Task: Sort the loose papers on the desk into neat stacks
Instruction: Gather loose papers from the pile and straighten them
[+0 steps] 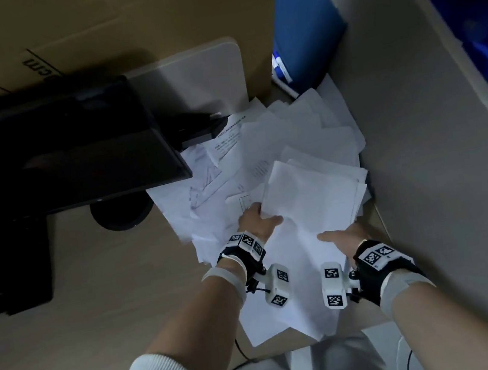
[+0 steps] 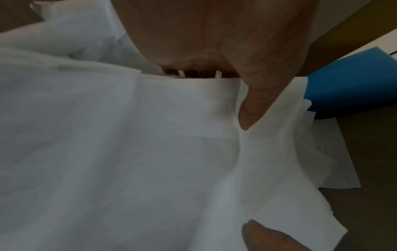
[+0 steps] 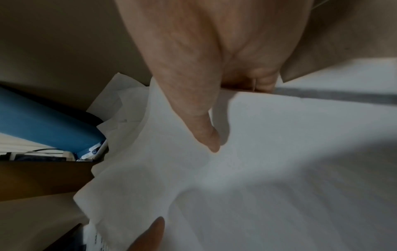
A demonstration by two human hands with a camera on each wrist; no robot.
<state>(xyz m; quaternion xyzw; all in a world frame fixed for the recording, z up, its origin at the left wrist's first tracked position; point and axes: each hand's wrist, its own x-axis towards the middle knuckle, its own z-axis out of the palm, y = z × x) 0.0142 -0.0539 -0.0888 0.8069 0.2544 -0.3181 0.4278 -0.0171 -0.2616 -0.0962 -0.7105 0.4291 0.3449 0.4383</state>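
Note:
A messy heap of loose white papers (image 1: 276,135) covers the desk (image 1: 95,302) between the monitor and the right partition. Both hands hold a bundle of sheets (image 1: 305,223) over the near part of the heap. My left hand (image 1: 260,218) grips its left edge, thumb (image 2: 251,108) on top and the other fingers hidden beneath the paper (image 2: 150,152). My right hand (image 1: 343,235) grips the right edge the same way, its thumb (image 3: 193,118) pressing down on the top sheet (image 3: 279,152). The bundle's edges are uneven and fanned out.
A black monitor (image 1: 58,155) on a round base (image 1: 122,214) stands at the left. A blue folder (image 1: 304,26) leans at the back against the grey partition (image 1: 433,124). Cardboard (image 1: 55,29) fills the far side. A thin cable (image 1: 242,353) hangs off the front edge.

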